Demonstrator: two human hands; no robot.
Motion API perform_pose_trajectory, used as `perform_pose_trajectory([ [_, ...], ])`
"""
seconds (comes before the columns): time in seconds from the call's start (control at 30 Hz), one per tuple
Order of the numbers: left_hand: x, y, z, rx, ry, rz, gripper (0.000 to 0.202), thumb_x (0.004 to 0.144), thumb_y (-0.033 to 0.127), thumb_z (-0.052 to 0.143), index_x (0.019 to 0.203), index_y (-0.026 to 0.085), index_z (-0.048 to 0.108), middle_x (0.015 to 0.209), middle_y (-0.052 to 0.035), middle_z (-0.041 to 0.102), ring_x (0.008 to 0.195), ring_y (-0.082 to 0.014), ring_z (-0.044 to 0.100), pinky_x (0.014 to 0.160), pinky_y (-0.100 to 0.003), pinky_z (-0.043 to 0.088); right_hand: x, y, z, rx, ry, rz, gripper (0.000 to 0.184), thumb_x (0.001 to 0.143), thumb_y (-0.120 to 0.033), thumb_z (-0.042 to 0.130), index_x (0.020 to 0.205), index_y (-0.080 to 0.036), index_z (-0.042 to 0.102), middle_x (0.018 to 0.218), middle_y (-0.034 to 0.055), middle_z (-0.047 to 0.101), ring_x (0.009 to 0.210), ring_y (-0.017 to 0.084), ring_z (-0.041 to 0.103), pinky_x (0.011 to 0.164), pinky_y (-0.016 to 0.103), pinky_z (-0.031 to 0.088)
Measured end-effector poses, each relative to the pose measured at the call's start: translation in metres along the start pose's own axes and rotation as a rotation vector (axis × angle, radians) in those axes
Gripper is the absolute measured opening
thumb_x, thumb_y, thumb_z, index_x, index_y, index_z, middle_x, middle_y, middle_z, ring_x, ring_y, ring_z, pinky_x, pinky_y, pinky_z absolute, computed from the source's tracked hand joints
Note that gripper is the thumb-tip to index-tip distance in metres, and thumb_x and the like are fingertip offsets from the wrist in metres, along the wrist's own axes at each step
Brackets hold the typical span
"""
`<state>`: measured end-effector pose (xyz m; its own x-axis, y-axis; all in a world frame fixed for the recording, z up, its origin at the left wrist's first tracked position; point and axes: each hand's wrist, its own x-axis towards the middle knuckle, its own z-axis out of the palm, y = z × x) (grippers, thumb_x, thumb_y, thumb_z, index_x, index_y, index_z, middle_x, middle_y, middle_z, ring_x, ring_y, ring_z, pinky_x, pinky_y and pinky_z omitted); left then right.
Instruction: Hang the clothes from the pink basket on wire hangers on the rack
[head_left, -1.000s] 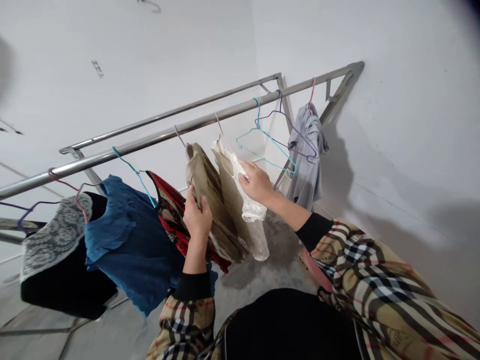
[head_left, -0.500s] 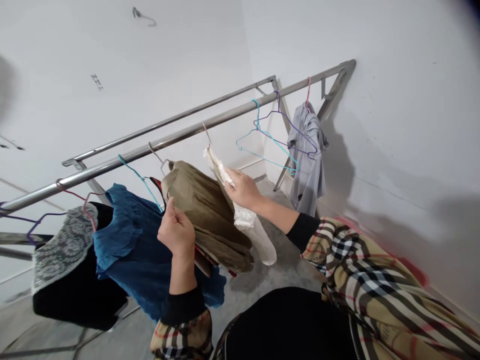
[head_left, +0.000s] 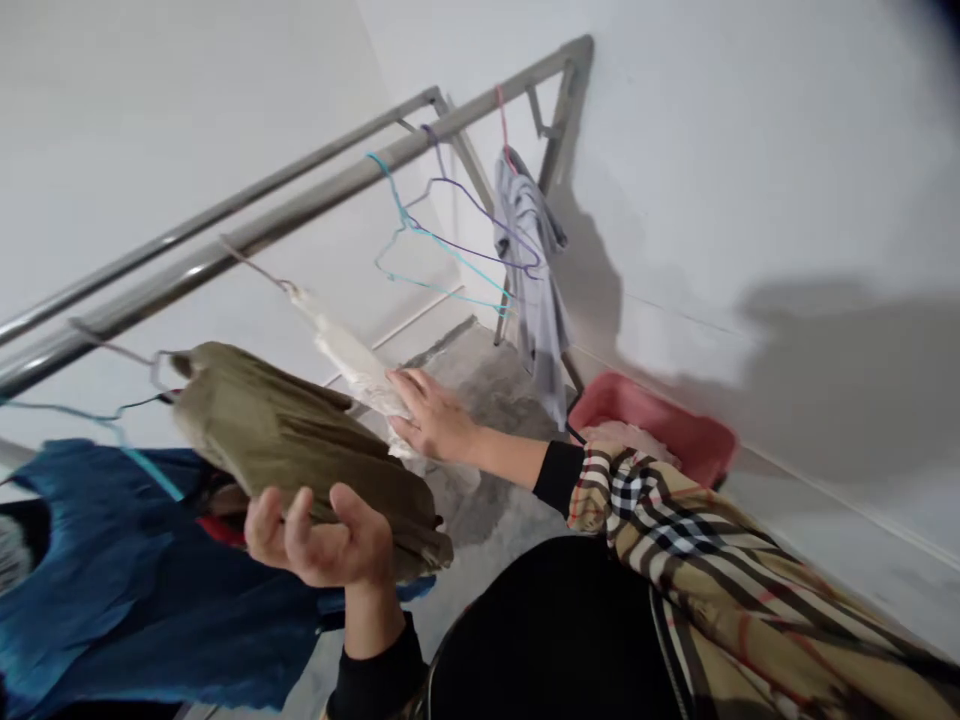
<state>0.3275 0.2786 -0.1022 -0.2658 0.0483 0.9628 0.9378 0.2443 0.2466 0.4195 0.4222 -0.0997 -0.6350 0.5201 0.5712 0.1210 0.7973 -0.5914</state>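
Observation:
My right hand (head_left: pixel 439 418) lies against a white lace garment (head_left: pixel 349 355) that hangs by its hanger from the metal rail. Its fingers are stretched out, with the thumb apart from them. Lower down, my left hand (head_left: pixel 322 535) is palm up with fingers spread and nothing in it. It is in front of an olive-brown garment (head_left: pixel 292 420), which hangs on a wire hanger left of the white one. Further left, a blue garment (head_left: pixel 142 560) hangs near a turquoise hanger (head_left: pixel 142 465).
Bare turquoise (head_left: pixel 450 265) and purple (head_left: pixel 480 215) hangers hang further along the rail (head_left: pixel 300 205). A grey garment (head_left: pixel 529 270) on a pink hanger is near the rack's end. By the wall, a red basin (head_left: pixel 701 440) on the floor holds pale cloth.
The view has swung right, bringing the red basin into sight. My left hand has turned palm up and its fingers have spread. My right hand's grip on the white lace garment has loosened.

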Motion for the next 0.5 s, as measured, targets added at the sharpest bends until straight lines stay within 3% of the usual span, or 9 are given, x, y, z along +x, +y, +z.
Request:
perform_pose_trajectory([
  [0.07,-0.034,0.011,0.003,-0.095,-0.136,-0.06,0.017,0.079,0.033,0.062,0.091,0.022,0.057,0.102,-0.0122,0.056,0.104,-0.029,0.057,0.09,-0.052,0.048,-0.041,0.031,0.006,0.034,-0.016,0.071,0.061,0.093,-0.039,0.047,0.146,-0.014,0.03,0.14,0.0159,0.044,0.131,0.027,0.041,0.111,0.041,0.036],
  [0.2,-0.111,0.035,0.004,-0.286,-0.605,-0.151,0.007,0.08,0.024,0.063,0.087,0.022,0.065,0.096,-0.0088,0.059,0.089,-0.0209,0.062,0.082,-0.04,0.052,-0.142,0.106,0.004,0.064,-0.2,0.322,0.057,0.093,-0.033,0.05,0.144,-0.016,0.035,0.135,0.0151,0.05,0.126,0.025,0.046,0.105,0.038,0.04],
  [0.33,-0.169,0.065,0.005,-0.373,-1.005,-0.2,0.015,0.084,0.022,0.058,0.094,0.025,0.069,0.1,-0.0095,0.066,0.094,-0.0217,0.063,0.087,-0.04,0.049,-0.239,0.176,-0.03,-0.099,-0.381,0.845,0.054,0.087,-0.018,0.054,0.14,-0.015,0.043,0.132,0.0128,0.053,0.12,0.019,0.05,0.1,0.027,0.039],
  [0.5,-0.206,0.099,0.027,-0.494,-1.272,-0.362,0.017,0.086,0.029,0.056,0.096,0.025,0.07,0.093,-0.0092,0.07,0.093,-0.0233,0.066,0.085,-0.039,0.052,-0.323,0.246,-0.082,-0.241,-0.455,1.27,0.041,0.086,-0.01,0.048,0.126,-0.004,0.056,0.12,0.0207,0.059,0.111,0.024,0.053,0.094,0.03,0.038],
])
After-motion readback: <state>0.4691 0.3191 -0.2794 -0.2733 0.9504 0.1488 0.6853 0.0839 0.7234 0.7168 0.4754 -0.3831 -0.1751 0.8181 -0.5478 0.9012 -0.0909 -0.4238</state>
